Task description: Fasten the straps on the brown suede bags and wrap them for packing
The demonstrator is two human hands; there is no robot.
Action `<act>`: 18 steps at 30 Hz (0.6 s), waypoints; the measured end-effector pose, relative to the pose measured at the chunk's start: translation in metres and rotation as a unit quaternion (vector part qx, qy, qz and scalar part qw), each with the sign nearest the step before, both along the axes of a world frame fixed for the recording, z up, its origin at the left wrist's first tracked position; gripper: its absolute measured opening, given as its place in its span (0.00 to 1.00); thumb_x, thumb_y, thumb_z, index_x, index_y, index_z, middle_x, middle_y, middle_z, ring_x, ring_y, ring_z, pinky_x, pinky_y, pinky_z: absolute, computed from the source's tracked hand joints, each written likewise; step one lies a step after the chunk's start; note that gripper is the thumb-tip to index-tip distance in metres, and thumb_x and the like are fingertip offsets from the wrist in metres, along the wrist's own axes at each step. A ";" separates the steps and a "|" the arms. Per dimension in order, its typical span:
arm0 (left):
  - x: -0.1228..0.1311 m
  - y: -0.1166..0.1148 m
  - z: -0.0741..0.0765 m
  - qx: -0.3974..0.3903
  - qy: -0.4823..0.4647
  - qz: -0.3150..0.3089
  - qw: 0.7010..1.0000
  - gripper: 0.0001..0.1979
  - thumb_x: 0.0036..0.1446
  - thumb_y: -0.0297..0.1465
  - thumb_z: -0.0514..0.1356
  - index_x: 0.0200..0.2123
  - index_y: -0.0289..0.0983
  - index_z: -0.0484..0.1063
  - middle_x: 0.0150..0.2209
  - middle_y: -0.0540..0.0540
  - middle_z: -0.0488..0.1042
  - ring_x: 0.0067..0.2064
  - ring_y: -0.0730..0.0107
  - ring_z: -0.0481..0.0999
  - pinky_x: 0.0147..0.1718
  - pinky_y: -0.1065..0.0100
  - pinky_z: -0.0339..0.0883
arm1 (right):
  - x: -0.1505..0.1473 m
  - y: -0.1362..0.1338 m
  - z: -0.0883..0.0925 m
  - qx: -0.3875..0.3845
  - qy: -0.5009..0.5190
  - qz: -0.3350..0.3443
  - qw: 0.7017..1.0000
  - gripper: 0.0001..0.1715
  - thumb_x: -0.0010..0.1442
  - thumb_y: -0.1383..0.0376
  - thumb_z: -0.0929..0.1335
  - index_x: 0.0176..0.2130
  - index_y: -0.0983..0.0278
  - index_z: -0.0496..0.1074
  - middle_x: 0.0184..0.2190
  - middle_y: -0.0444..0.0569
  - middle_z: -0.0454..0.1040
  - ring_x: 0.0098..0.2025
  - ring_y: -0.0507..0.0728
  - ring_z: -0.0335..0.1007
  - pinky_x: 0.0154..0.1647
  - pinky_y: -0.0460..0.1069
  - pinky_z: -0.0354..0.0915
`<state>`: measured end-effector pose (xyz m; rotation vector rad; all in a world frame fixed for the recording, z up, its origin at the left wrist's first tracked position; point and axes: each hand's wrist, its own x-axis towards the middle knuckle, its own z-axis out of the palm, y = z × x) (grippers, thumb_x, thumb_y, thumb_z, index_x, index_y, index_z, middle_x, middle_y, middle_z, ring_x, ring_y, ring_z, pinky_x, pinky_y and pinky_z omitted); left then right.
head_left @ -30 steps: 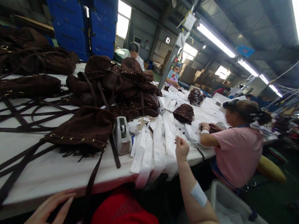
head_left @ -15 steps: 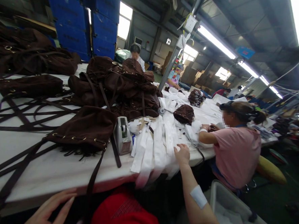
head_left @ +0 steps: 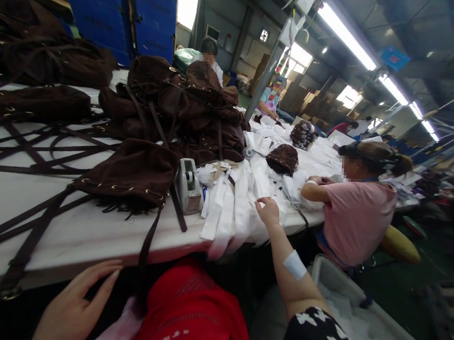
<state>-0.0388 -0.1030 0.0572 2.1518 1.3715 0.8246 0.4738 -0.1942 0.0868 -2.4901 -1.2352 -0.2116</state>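
Observation:
My right hand (head_left: 268, 211) reaches over the white strips (head_left: 241, 204) that lie side by side across the table's front edge. Its fingers are slightly bent and apart, with the tips at the strips, and I see nothing held in them. My left hand (head_left: 78, 297) hangs low in front of the table edge, fingers stretched out and holding nothing. Nearest to it on the table is a dark brown drawstring bag (head_left: 130, 172) with brass eyelets, a fringe and long straps hanging over the edge. A grey tape dispenser (head_left: 189, 188) stands between this bag and the strips.
More brown bags (head_left: 177, 103) are heaped on the white table (head_left: 54, 221). A metal post (head_left: 266, 80) rises behind them. At my right sits a co-worker in a pink shirt (head_left: 357, 214), near a grey bin (head_left: 322, 276) holding white material. Blue panels (head_left: 151, 19) stand at the back.
My right hand has moved left over the white strips. My left hand stays below the table edge with its fingers stretched out. The camera view has tilted down.

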 end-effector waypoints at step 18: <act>-0.002 -0.001 0.007 -0.061 -0.031 -0.026 0.997 0.21 0.54 0.51 0.56 0.35 0.42 0.79 0.41 0.49 0.82 0.42 0.62 0.81 0.37 0.70 0.76 | -0.052 0.001 -0.031 0.085 0.086 0.061 0.991 0.16 0.61 0.57 0.68 0.27 0.61 0.78 0.28 0.47 0.74 0.33 0.56 0.71 0.38 0.50 0.64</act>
